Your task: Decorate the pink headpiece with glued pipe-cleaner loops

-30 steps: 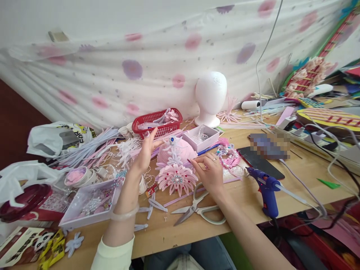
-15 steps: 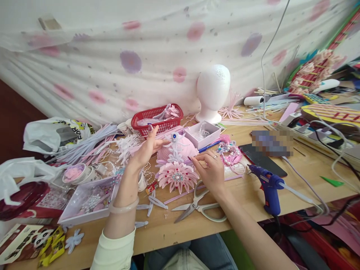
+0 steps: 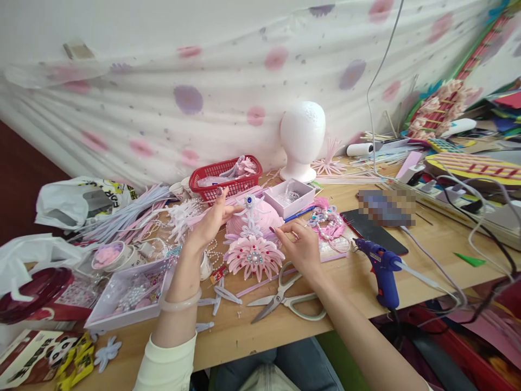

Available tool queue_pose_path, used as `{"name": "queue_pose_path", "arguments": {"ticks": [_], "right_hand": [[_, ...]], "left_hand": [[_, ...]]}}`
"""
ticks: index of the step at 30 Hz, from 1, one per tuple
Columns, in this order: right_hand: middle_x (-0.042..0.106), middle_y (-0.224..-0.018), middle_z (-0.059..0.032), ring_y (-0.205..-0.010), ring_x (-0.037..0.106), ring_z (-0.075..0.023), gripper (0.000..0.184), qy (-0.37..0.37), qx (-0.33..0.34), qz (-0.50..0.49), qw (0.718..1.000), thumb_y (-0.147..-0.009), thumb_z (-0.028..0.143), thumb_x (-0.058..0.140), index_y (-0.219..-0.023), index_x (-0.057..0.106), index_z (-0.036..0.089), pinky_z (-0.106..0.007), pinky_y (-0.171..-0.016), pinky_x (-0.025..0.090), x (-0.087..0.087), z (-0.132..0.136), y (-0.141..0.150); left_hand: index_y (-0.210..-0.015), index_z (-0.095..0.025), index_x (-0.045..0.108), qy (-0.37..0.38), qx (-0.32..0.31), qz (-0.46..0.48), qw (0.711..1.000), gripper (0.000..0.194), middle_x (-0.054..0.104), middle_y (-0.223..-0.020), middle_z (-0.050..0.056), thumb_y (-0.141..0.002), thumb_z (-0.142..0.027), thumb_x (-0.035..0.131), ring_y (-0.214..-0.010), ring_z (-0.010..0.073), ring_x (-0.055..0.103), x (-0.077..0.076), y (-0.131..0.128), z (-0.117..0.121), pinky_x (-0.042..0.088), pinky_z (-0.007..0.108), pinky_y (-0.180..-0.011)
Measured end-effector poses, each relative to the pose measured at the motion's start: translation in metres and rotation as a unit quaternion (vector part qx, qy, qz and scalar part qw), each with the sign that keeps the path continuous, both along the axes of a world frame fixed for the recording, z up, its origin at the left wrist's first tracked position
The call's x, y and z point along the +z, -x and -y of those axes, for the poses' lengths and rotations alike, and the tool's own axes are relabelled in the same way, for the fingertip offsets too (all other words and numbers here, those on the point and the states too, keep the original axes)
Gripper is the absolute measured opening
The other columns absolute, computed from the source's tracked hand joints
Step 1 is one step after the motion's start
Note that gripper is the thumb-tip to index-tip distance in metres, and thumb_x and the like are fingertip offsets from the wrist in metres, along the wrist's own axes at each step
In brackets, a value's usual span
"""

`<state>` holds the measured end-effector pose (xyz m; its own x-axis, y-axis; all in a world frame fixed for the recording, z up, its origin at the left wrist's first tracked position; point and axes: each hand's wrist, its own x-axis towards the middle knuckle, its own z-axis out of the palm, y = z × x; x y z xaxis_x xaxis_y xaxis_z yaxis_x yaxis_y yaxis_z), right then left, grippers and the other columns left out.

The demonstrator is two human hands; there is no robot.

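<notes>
A pink pipe-cleaner headpiece (image 3: pixel 266 218) stands in the middle, with a large flower (image 3: pixel 254 257) set with red beads and pearls at its front. A lilac ornament with a blue gem (image 3: pixel 249 201) rises from its top. My left hand (image 3: pixel 208 221) is beside its left side, thumb and fingers spread; whether the fingertips touch it is unclear. At the right edge, my right hand (image 3: pixel 300 245) has thumb and forefinger pinched on the rim, partly hiding it. Scissors (image 3: pixel 280 298) lie open below my right hand.
A blue glue gun (image 3: pixel 380 266) stands at the right, with a cord trailing. Behind are a white foam head (image 3: pixel 303 136), a red basket (image 3: pixel 199 190) and a small white box (image 3: pixel 291 209). A bead box (image 3: pixel 95 320) and pipe cleaners (image 3: pixel 130 209) fill the left.
The camera view dips and returns slightly. Both hands keep nearly the same places around the headpiece, and nothing is visibly taken up or let go.
</notes>
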<state>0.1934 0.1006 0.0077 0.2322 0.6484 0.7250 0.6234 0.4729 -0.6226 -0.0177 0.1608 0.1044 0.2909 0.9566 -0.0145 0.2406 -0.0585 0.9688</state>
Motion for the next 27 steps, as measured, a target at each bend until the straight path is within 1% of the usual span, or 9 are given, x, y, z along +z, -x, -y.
{"name": "queue_pose_path", "arguments": {"ticks": [5, 9, 12, 15, 17, 19, 22, 24, 27], "right_hand": [[0.070, -0.068, -0.0031, -0.069, 0.065, -0.0222, 0.030, 0.000, 0.006, -0.020, 1.000, -0.092, 0.038, 0.065, -0.066, 0.064, 0.023, -0.036, -0.068, 0.050, 0.000, -0.002, 0.002], [0.075, -0.078, -0.0048, -0.076, 0.069, -0.0222, 0.028, -0.011, 0.010, -0.040, 0.999, -0.099, 0.033, 0.054, -0.078, 0.069, 0.023, -0.035, -0.071, 0.053, 0.003, 0.001, 0.003], [0.073, -0.085, -0.0060, -0.082, 0.068, -0.0221, 0.027, -0.029, -0.010, -0.055, 0.998, -0.102, 0.029, 0.047, -0.087, 0.068, 0.022, -0.035, -0.073, 0.052, 0.006, 0.005, 0.000], [0.068, -0.082, -0.0046, -0.079, 0.064, -0.0209, 0.024, -0.052, -0.031, -0.063, 0.996, -0.102, 0.029, 0.048, -0.084, 0.062, 0.022, -0.034, -0.071, 0.050, 0.007, 0.008, -0.003], [0.064, -0.078, -0.0031, -0.076, 0.060, -0.0201, 0.028, -0.063, -0.034, -0.061, 0.996, -0.100, 0.030, 0.051, -0.074, 0.056, 0.023, -0.033, -0.069, 0.048, 0.006, 0.008, -0.005], [0.059, -0.073, -0.0018, -0.072, 0.057, -0.0193, 0.037, -0.069, -0.029, -0.053, 0.996, -0.100, 0.031, 0.053, -0.064, 0.050, 0.024, -0.033, -0.068, 0.045, 0.005, 0.009, -0.005], [0.055, -0.068, -0.0010, -0.068, 0.054, -0.0187, 0.044, -0.076, -0.012, -0.042, 0.996, -0.100, 0.030, 0.053, -0.057, 0.048, 0.023, -0.034, -0.067, 0.044, 0.005, 0.008, -0.004], [0.058, -0.074, -0.0022, -0.073, 0.056, -0.0198, 0.036, -0.085, -0.003, -0.038, 0.996, -0.099, 0.029, 0.054, -0.064, 0.056, 0.023, -0.035, -0.069, 0.045, 0.005, 0.007, -0.003], [0.062, -0.085, -0.0050, -0.083, 0.059, -0.0226, 0.018, -0.098, 0.005, -0.031, 0.995, -0.095, 0.030, 0.060, -0.080, 0.066, 0.022, -0.038, -0.076, 0.049, 0.004, 0.005, -0.001]], "left_hand": [[-0.164, -0.016, 0.008, -0.006, -0.005, 0.003, 1.000, 0.094, 0.071, -0.131, 0.017, -0.094, -0.078, 0.019, -0.139, 0.0328, 0.054, -0.002, 0.001, -0.001, 0.030, 0.054, -0.121], [-0.164, -0.015, 0.011, -0.015, -0.006, 0.010, 1.000, 0.094, 0.071, -0.131, 0.018, -0.094, -0.077, 0.023, -0.137, 0.0329, 0.056, -0.005, 0.001, -0.001, 0.031, 0.056, -0.120], [-0.163, -0.016, 0.018, -0.036, -0.002, 0.017, 0.999, 0.092, 0.071, -0.132, 0.019, -0.094, -0.075, 0.028, -0.136, 0.0320, 0.057, -0.007, 0.001, 0.003, 0.031, 0.056, -0.120], [-0.159, -0.019, 0.030, -0.080, 0.017, 0.021, 0.996, 0.084, 0.068, -0.136, 0.017, -0.096, -0.073, 0.031, -0.137, 0.0293, 0.056, -0.009, 0.003, 0.016, 0.031, 0.052, -0.121], [-0.153, -0.018, 0.039, -0.125, 0.057, 0.030, 0.990, 0.076, 0.068, -0.136, 0.017, -0.098, -0.069, 0.030, -0.135, 0.0277, 0.058, -0.012, 0.009, 0.029, 0.035, 0.049, -0.120], [-0.143, -0.016, 0.049, -0.166, 0.111, 0.035, 0.979, 0.067, 0.069, -0.132, 0.018, -0.099, -0.064, 0.031, -0.129, 0.0272, 0.063, -0.017, 0.018, 0.043, 0.043, 0.048, -0.115], [-0.122, -0.015, 0.061, -0.196, 0.162, 0.021, 0.967, 0.048, 0.073, -0.123, 0.018, -0.095, -0.052, 0.047, -0.119, 0.0282, 0.069, -0.030, 0.032, 0.057, 0.051, 0.047, -0.107], [-0.110, -0.016, 0.065, -0.209, 0.174, 0.002, 0.962, 0.035, 0.076, -0.116, 0.017, -0.088, -0.041, 0.056, -0.113, 0.0290, 0.072, -0.039, 0.037, 0.063, 0.054, 0.048, -0.103], [-0.102, -0.017, 0.070, -0.240, 0.192, -0.030, 0.951, 0.027, 0.078, -0.109, 0.014, -0.082, -0.029, 0.057, -0.105, 0.0285, 0.074, -0.045, 0.036, 0.068, 0.058, 0.048, -0.096]]}}
